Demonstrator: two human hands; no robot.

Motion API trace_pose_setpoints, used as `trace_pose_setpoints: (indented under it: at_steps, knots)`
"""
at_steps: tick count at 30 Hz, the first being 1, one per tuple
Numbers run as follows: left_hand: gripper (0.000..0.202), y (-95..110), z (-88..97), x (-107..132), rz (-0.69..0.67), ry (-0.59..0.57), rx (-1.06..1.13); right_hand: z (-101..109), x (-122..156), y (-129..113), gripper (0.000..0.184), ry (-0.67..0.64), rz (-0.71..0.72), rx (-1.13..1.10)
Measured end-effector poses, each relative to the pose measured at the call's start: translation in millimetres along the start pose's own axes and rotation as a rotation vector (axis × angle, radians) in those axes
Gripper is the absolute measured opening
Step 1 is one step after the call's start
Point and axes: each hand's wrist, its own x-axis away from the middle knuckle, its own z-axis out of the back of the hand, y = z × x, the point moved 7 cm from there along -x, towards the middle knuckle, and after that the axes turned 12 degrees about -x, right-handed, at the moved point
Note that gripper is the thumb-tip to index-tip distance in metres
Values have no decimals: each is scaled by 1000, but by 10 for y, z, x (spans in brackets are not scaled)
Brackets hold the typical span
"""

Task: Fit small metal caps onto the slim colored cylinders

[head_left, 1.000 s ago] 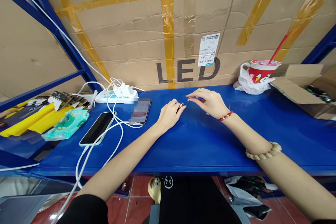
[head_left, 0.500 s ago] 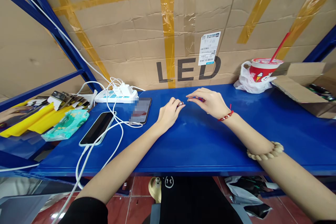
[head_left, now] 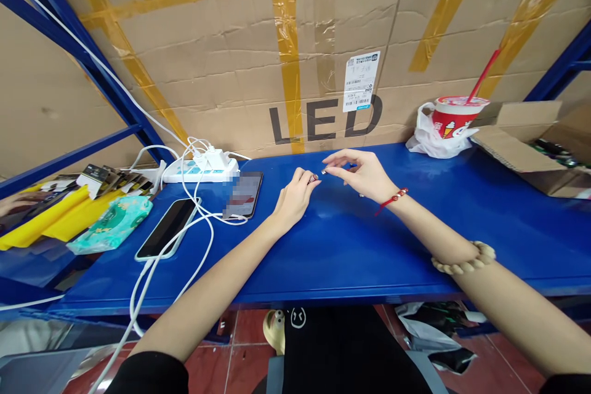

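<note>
We look from the wearer's head, above and behind the left grip [head_left: 292, 198] and right grip [head_left: 364, 173], fairly near, facing forward and down across the counter [head_left: 351, 252] toward upright cardboard [head_left: 207, 55] beyond them.

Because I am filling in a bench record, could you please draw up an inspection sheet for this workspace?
Surface: blue tabletop, glossy.
Things at hand: reddish detail at the left hand, shiny speck at the right hand; both too small to identify.
Clutter: pale-cased phone, second phone and green packet at left; red-and-white cup in a white bag and open cardboard box at right.
Hands: near each other, apart; grip unclear.
Cables: white cables tangle by the power strip; one crosses the pale-cased phone.
Surroundings: cardboard marked LED behind; blue frame at both sides.
</note>
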Motion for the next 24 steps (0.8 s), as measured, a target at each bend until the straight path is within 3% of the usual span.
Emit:
trace_pose_setpoints:
  at_steps: [8, 14, 24]
  knots:
    - [32, 23, 6, 12, -24, -27, -39, -93, 20, 66, 22, -44, 0, -14]
    - [31, 32, -27, 12, -90, -30, 23, -109, 33, 169, 34, -110, -164, -145]
    - [28, 81, -49, 61, -173, -47, 3, -138, 85, 288, 32, -205, -303, -129]
